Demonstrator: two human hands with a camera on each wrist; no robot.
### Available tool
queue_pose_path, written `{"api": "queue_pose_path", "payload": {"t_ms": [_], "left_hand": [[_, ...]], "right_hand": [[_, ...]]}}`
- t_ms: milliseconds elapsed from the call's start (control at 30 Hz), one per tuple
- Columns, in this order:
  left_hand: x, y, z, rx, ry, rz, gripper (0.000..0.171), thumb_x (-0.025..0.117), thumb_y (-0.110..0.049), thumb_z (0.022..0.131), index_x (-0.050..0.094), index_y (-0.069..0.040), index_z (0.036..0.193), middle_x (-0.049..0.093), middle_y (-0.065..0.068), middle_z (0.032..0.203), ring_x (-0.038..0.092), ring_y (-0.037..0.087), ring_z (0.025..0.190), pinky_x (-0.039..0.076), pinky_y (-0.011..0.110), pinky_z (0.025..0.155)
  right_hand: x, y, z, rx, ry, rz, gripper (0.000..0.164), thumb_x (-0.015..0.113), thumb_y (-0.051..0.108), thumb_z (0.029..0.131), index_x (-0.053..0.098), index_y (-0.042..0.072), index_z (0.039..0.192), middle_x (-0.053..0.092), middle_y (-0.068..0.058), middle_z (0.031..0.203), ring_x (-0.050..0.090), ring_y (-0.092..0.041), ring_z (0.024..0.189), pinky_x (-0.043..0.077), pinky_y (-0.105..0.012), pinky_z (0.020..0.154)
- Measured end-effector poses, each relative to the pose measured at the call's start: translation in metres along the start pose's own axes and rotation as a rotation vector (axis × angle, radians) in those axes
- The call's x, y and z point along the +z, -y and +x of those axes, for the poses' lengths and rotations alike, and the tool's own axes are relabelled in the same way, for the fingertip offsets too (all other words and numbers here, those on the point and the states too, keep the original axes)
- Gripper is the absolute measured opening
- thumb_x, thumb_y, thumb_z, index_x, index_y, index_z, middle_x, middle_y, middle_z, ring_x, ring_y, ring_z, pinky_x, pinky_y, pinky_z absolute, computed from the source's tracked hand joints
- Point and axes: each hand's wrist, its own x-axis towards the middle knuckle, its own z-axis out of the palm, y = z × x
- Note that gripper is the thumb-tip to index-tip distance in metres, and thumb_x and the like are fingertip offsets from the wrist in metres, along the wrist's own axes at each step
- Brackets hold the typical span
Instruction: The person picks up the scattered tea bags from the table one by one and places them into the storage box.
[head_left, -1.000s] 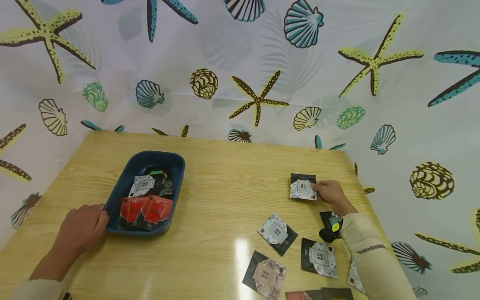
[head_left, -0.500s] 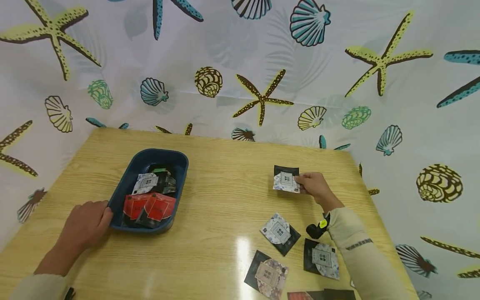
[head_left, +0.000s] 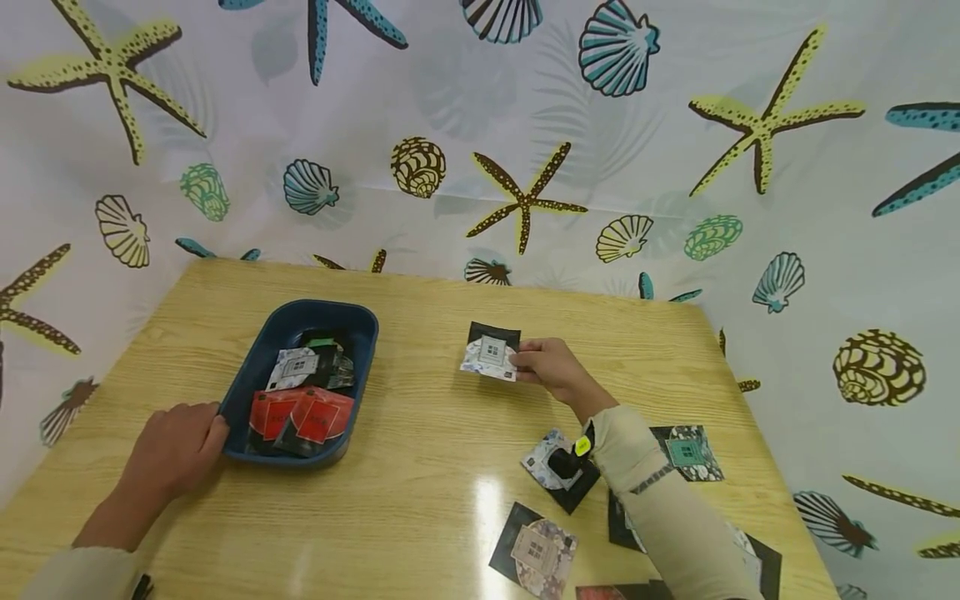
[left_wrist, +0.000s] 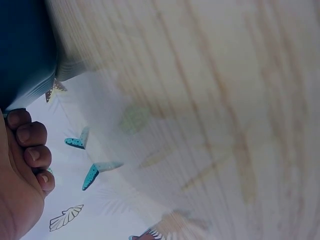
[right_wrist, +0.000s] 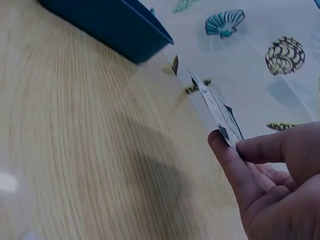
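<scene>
A black-and-white floral sachet is pinched at its right edge by my right hand, above the middle of the table. In the right wrist view the sachet appears nearly edge-on, between thumb and fingers. My left hand grips the near left rim of a dark blue plastic bin; its fingers curl beside the bin wall in the left wrist view. Inside the bin lie red-and-black sachets, a white floral sachet and darker ones, partly overlapping.
On the wooden table at the right lie several more sachets, including a floral one, a pinkish one and a green-labelled one. My right sleeve covers some. A shell-patterned cloth hangs behind.
My right hand has carried the floral sachet leftward across the table, toward the bin. The green-labelled sachet is now uncovered. My left hand has stayed on the bin's rim.
</scene>
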Motion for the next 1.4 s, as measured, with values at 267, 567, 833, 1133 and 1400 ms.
{"api": "queue_pose_path", "payload": {"t_ms": [267,567,833,1133,1400], "left_hand": [[-0.001,-0.001,0.0,-0.004,0.014,0.014,0.036,0.036,-0.014,0.099,0.04,-0.015,0.064,0.035,0.0,0.057,0.035,0.017,0.054,0.025,0.035,0.059],[0.0,-0.002,0.003,-0.011,0.068,0.013,0.035,0.035,-0.015,0.099,0.042,-0.014,0.065,0.041,0.001,0.059,0.044,0.018,0.057,0.03,0.036,0.057],[-0.001,-0.001,0.002,-0.017,0.057,0.02,0.035,0.035,-0.014,0.099,0.043,-0.014,0.065,0.044,0.001,0.059,0.05,0.02,0.059,0.032,0.039,0.058],[0.0,-0.001,0.002,-0.024,0.075,0.022,0.035,0.034,-0.015,0.1,0.043,-0.014,0.066,0.043,0.0,0.06,0.045,0.019,0.06,0.03,0.037,0.059],[0.002,-0.001,0.003,-0.016,0.059,0.011,0.036,0.033,-0.014,0.099,0.041,-0.014,0.064,0.04,0.0,0.058,0.041,0.017,0.057,0.028,0.035,0.058]], "right_hand": [[0.082,0.022,0.005,-0.012,0.086,0.098,0.041,0.05,0.0,0.1,0.048,-0.01,0.14,0.053,-0.033,0.138,0.065,-0.017,0.097,0.051,-0.014,0.067],[0.162,0.037,0.005,-0.037,0.169,0.087,0.037,0.052,0.0,0.099,0.055,-0.008,0.135,0.061,-0.027,0.131,0.068,-0.025,0.109,0.055,-0.035,0.095],[0.195,0.034,0.013,-0.066,0.111,0.127,0.037,0.053,-0.005,0.094,0.056,-0.011,0.131,0.062,-0.029,0.127,0.069,-0.027,0.107,0.054,-0.041,0.097],[0.194,0.038,0.008,-0.065,0.176,0.168,0.046,0.051,-0.01,0.095,0.046,-0.012,0.14,0.06,-0.03,0.132,0.061,-0.038,0.126,0.051,-0.039,0.101],[0.177,0.036,0.005,-0.089,0.188,0.169,0.047,0.051,-0.007,0.095,0.045,-0.01,0.142,0.058,-0.027,0.138,0.058,-0.035,0.13,0.044,-0.045,0.109]]}}
